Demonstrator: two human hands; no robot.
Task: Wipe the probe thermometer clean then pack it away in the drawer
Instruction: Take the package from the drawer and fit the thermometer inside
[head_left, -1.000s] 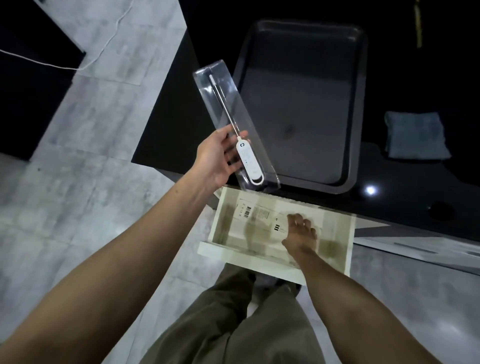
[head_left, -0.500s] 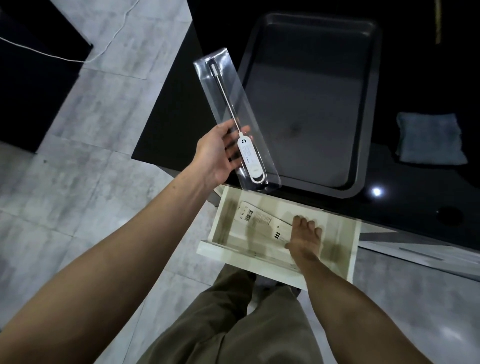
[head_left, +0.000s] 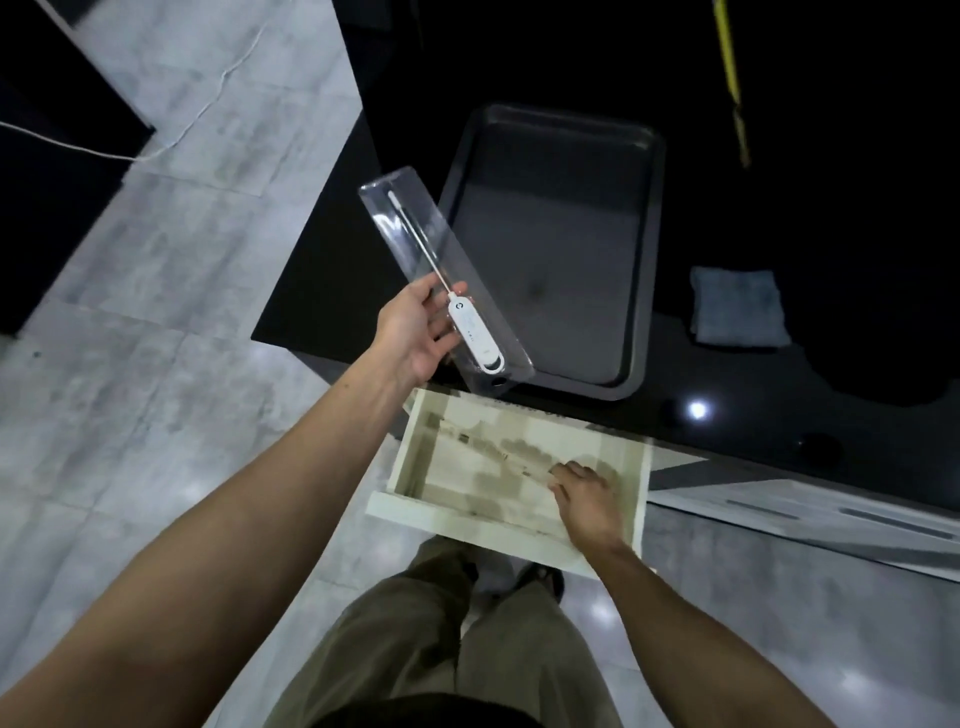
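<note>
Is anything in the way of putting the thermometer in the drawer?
Yes. The right hand is inside the open drawer, touching a flat white box that lies on its floor. The left hand holds the clear case with the thermometer above the counter edge, just beyond the drawer.

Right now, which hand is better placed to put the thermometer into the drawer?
The left hand: it already holds the clear case with the thermometer inside, just above the open drawer. The right hand is busy inside the drawer, on a blurred item.
</note>
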